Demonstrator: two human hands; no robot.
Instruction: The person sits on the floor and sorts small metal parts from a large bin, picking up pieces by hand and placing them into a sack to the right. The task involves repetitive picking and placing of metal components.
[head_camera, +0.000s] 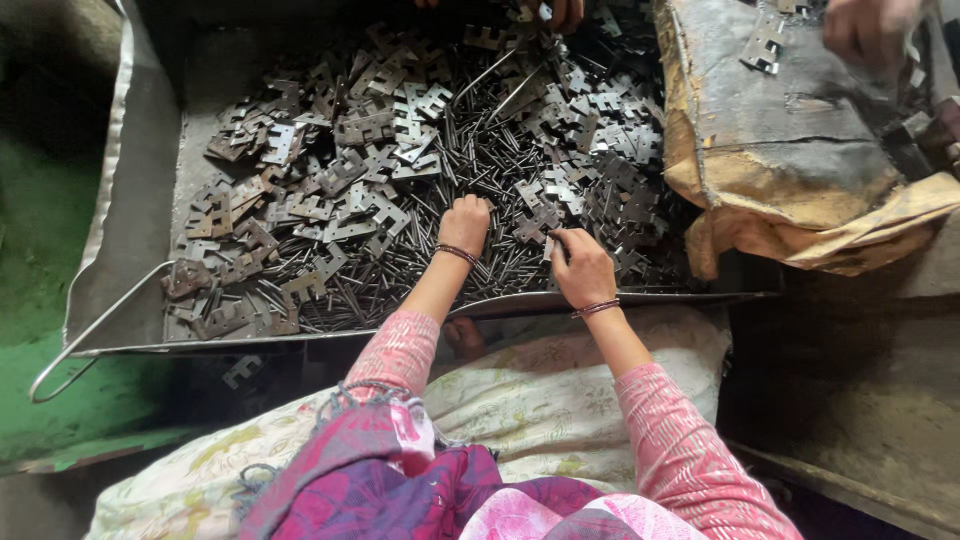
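Far left, a wire handle (85, 345) sticks out from a big, shallow metal tray (140, 200) that sits low in front of the seated person. The tray is heaped with flat notched metal plates (330, 180), mostly on its left and far side, and with a thick drift of thin metal pins (470, 150) running through the middle.

The person's left hand (465, 222) is down in the pins, fingers curled under and bunched together as if gathering a few; what exactly it grips is hidden beneath it. Just beside it, the right hand (580, 265) rests on the pile with thumb and forefinger pinching what looks like a single pin (551, 243) near some plates. Both wrists carry thin bangles.

Further right, a worn, padded desk (790, 170) wrapped in grimy yellowed cloth holds a lone plate (762, 45), and another person's hand (870, 30) reaches in at the top right corner. A further hand shows at the tray's far edge.

Judging by the heap, the sorting or pairing is far from finished: the tray is full and hardly anything lies set apart.
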